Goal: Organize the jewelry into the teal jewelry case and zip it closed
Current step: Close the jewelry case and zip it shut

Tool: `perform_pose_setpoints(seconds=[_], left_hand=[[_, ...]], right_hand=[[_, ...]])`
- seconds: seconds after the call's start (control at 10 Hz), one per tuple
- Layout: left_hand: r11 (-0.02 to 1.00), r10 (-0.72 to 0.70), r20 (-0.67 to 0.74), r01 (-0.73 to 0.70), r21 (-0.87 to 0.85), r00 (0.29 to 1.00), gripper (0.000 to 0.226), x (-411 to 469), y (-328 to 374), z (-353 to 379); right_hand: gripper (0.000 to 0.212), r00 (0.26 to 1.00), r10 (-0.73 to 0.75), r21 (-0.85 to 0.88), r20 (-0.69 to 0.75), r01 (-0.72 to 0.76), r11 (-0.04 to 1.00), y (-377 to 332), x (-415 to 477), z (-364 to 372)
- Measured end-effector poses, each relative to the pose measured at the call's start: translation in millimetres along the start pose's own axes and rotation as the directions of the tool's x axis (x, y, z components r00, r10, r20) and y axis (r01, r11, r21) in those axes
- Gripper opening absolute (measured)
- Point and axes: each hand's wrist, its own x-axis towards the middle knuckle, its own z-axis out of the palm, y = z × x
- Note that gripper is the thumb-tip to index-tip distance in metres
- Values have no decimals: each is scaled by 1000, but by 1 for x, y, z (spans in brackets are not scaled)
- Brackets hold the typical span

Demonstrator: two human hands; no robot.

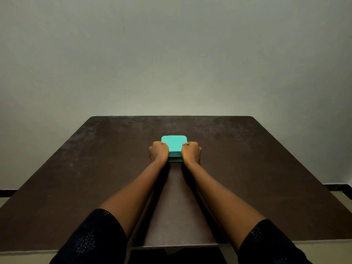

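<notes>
The teal jewelry case point(174, 144) lies flat and closed near the middle of the dark brown table point(95, 168). My left hand point(158, 151) grips its left side, thumb on the lid and fingers curled round the edge. On the opposite side my right hand point(191, 152) holds the case the same way. A dark zipper line runs along the near side of the case between my hands. No loose jewelry shows on the table.
A plain grey wall rises behind the table's far edge. My forearms stretch out from dark patterned sleeves over the table's near edge. Pale floor and a dark skirting strip show at both sides.
</notes>
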Motion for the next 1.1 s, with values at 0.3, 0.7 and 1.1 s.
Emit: perform_pose_setpoints(seconds=[0.3,0.7,1.1], left_hand=[[1000,-16,-13,15,-17,1000,36,27,6,11],[996,21,32,-18,-86,999,46,17,-3,1],[948,298,-91,-284,146,950,38,37,6,-16]], right_hand=[[33,999,25,-20,-30,-26,999,-8,24,10],[36,997,-53,-16,-55,53,998,3,10,4],[37,934,-354,-216,-43,337,916,-11,28,10]])
